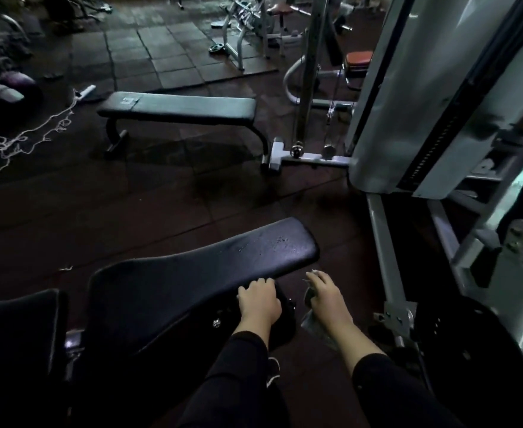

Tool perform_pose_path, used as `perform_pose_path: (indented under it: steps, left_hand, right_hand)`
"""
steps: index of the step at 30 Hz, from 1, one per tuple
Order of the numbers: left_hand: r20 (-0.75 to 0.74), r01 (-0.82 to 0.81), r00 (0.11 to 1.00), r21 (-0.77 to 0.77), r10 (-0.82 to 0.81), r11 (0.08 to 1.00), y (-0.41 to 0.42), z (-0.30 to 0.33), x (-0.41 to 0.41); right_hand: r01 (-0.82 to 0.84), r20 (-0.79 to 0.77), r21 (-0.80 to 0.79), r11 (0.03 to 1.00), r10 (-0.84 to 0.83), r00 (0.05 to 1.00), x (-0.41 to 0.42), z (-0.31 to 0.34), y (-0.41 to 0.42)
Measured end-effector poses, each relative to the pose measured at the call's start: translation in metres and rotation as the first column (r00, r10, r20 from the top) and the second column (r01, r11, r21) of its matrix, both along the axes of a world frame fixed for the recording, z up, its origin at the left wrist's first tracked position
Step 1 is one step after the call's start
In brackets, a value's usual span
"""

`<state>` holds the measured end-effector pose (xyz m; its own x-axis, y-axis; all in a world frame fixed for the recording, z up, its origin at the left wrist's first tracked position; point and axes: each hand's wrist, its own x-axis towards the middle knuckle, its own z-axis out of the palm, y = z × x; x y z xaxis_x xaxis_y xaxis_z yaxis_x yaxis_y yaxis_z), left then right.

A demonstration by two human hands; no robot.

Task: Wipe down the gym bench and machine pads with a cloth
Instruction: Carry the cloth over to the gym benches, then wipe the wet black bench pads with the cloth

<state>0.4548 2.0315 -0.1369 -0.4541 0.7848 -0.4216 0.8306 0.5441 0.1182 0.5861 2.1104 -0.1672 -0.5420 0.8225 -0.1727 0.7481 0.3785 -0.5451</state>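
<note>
While my left hand [258,301] curls its fingers over the near edge of the padded bench surface [198,273], seemingly to brace it, my right hand [326,299] pinches the cloth [312,322] just beside that edge, ready to wipe.

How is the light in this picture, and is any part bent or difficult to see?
Head view: the light is dim and bluish, with a soft sheen on the near black padded bench; the white machine column leans from wide-angle distortion; the left hand grips the bench edge; the pale crumpled cloth under the right hand is blurred and mostly hidden.
</note>
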Motion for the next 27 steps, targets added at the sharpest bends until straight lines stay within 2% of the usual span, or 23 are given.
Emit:
perform_pose_path:
  steps: [7,11,15,20,24,27]
  left_hand:
    - [0.03,0.018,0.999,-0.021,-0.018,1.0,0.112,-0.018,-0.029]
    - [0.027,-0.009,1.0,-0.008,0.009,1.0,0.158,-0.053,-0.041]
    - [0.004,-0.033,0.999,0.056,0.033,0.998,0.199,-0.116,-0.052]
    - [-0.024,-0.006,1.0,0.114,0.009,0.993,0.24,-0.204,-0.067]
    - [-0.047,-0.019,0.999,0.172,0.028,0.985,0.264,-0.276,-0.084]
    - [-0.07,-0.012,0.997,0.226,0.028,0.974,0.277,-0.324,-0.098]
  right_hand:
    - [0.106,-0.065,0.0,0.994,-0.106,0.992,-0.023,-0.018,0.113]
    - [0.131,-0.11,0.035,0.991,-0.127,0.986,-0.034,-0.05,0.167]
    - [0.109,-0.1,0.029,0.994,-0.105,0.989,-0.049,-0.107,0.213]
    - [0.083,-0.126,0.096,0.992,-0.07,0.99,-0.067,-0.195,0.252]
    - [-0.022,-0.153,0.149,0.989,0.045,0.987,-0.089,-0.25,0.275]
    - [-0.13,-0.181,0.12,0.984,0.15,0.972,-0.109,-0.285,0.29]
